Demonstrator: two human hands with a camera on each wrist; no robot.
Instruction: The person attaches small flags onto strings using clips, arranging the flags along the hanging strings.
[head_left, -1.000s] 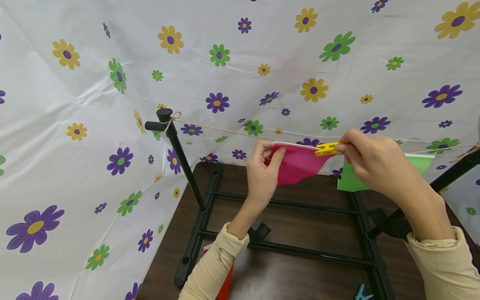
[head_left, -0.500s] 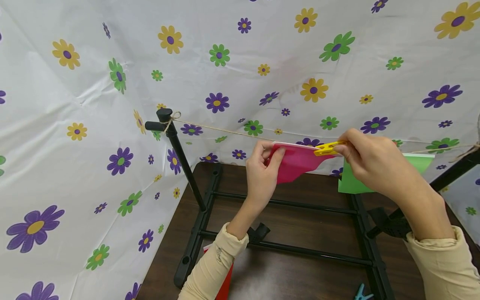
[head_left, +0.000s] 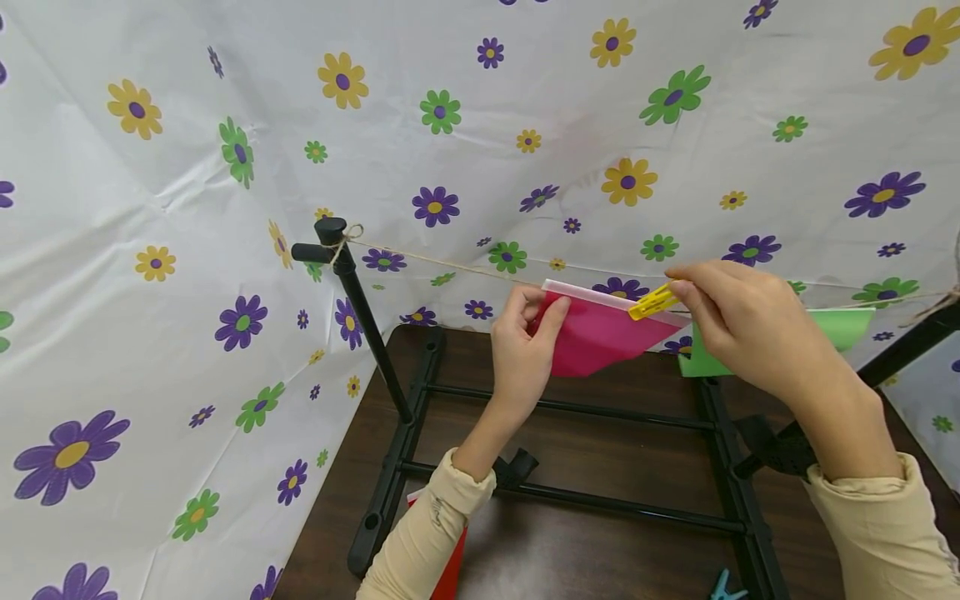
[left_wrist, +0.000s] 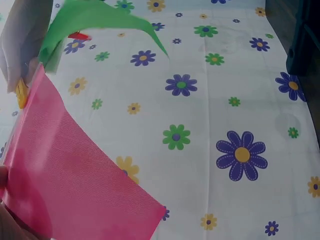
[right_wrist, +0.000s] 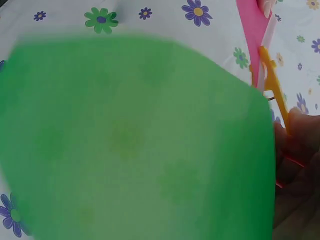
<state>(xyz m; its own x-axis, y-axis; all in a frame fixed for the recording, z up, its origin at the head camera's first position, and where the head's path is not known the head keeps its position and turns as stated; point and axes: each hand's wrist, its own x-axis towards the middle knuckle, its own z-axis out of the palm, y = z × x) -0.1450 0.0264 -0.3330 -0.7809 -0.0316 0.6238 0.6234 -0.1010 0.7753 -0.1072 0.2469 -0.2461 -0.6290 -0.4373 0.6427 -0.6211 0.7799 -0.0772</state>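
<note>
My left hand [head_left: 521, 358] pinches the left top corner of a pink paper flag [head_left: 600, 342], thumb in front, at the twine [head_left: 450, 265]. A white folded strip runs along the flag's upper edge. At the right end of that edge, my right hand [head_left: 757, 333] pinches a yellow clothespin [head_left: 651, 302]. In the right wrist view the tips of the clothespin [right_wrist: 271, 80] lie on both sides of the pink flag's edge. A green paper flag [head_left: 708, 358] hangs beside and behind the right hand and fills much of the right wrist view.
The twine is tied to a black post [head_left: 367, 325] on the left and another black post [head_left: 915, 337] on the right. A black frame [head_left: 600, 500] lies on the brown table [head_left: 600, 567]. A blue clothespin [head_left: 726, 587] and a red piece [head_left: 450, 567] lie near the front.
The right hand has turned slightly, tilting the yellow clothespin. The pink flag's right side has dipped and shows more of its white strip. The green flag has shifted and curled. The left hand stays put.
</note>
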